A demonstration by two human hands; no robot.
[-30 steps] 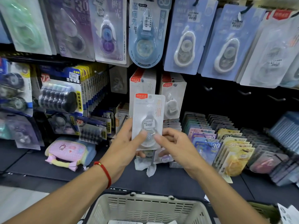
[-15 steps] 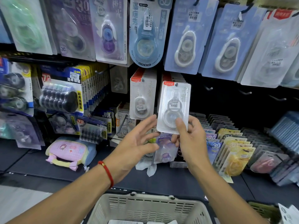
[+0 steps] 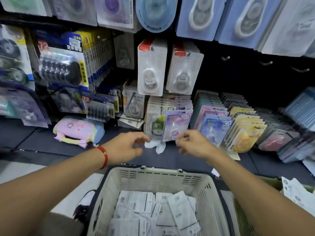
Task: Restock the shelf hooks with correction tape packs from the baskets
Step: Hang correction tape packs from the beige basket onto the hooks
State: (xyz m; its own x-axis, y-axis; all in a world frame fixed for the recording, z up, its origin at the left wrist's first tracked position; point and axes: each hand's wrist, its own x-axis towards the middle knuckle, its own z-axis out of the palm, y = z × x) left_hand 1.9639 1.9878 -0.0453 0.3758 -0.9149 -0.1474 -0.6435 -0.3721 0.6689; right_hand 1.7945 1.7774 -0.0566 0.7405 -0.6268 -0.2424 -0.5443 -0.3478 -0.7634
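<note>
**Both hands empty above the basket**

Neither hand has a grip on anything. The left hand (image 3: 126,147), with a red cord (image 3: 103,155) round its wrist, hangs in the air with its fingers loosely curled and its thumb apart from them. The right hand (image 3: 192,143) hangs level with it, its fingers bent loosely as well, nothing between them; it is a little blurred. The two hands are near each other but do not touch, and both are over the dark shelf (image 3: 34,143), just in front of a crumpled white scrap (image 3: 155,144) that lies there.

Below the forearms stands a cream slatted basket (image 3: 158,178), and in it lie the white packs (image 3: 153,210), flat and heaped, backs up with their barcodes showing. At the right edge more white packs (image 3: 298,195) lie over a green basket (image 3: 272,182).

Straight above the hands two rows of the same white packs with red tops hang side by side from hooks: the left row (image 3: 151,67) and the right row (image 3: 185,68), close together. To their right three bare hooks (image 3: 265,63) stick out of the dark back wall. Under the hanging rows, packs of other colours stand upright in files on the shelf (image 3: 213,120). At the left lies a pink pouch (image 3: 75,132), and larger blue carded packs (image 3: 197,16) hang along the top.
</note>
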